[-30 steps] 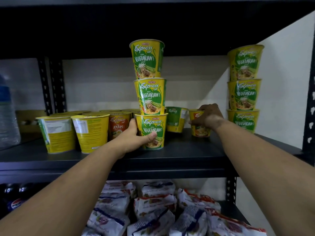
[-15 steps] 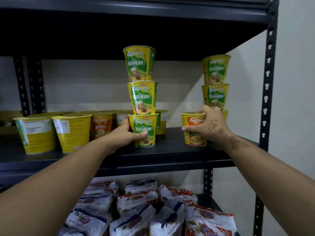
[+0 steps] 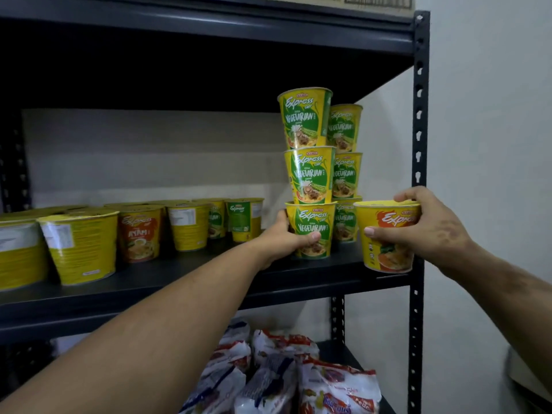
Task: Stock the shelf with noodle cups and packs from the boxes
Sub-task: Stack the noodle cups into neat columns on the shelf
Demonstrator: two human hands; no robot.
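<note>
On the dark metal shelf [image 3: 185,282] stands a stack of three green-and-yellow vegetarian noodle cups. My left hand [image 3: 283,239] grips the bottom cup [image 3: 312,222] of that stack. Just behind it to the right rises a second stack of vegetarian cups [image 3: 346,168]. My right hand [image 3: 430,231] holds a yellow cup with an orange label [image 3: 386,234] by its rim and side, out at the shelf's front right corner.
A row of yellow noodle cups [image 3: 80,243] and an orange Ayam cup [image 3: 139,233] fill the shelf's left half. Noodle packs [image 3: 280,375] are heaped on the shelf below. A perforated upright post [image 3: 418,144] and a white wall bound the right side.
My right hand has pulled the orange-label cup forward from the back of the shelf to its front right corner. The green stack has slid right, close to the second stack, with my left hand on it.
</note>
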